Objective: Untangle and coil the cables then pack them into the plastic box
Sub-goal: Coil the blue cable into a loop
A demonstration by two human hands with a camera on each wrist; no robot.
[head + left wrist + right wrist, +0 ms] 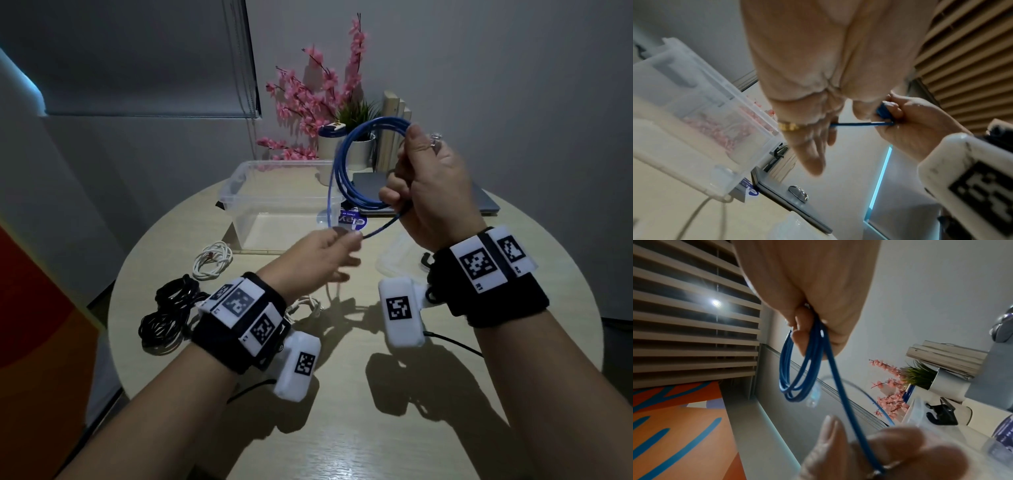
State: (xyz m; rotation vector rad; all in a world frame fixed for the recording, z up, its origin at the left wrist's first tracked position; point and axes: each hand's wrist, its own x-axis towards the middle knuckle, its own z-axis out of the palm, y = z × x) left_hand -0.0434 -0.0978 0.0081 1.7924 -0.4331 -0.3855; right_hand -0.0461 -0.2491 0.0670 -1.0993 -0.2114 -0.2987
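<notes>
Right hand [431, 192] clamps the nearly wound blue cable [342, 164], left hand [322, 253] pinches its tail, while the plastic box [274, 202] sits unfilled and 3 other cable bundles wait.

The thin blue cable [342, 171] has a smooth, slightly glossy plastic jacket, and the plug [813, 395] at its end is clear plastic. The rectangular storage box [239, 192] is translucent, frosted-looking plastic. The round desk [342, 428] shows a pale, matt wood-grain surface. A flat grey laptop [479, 202] looks matt, like brushed metal. Both wristbands [496, 301] are black cloth.
</notes>
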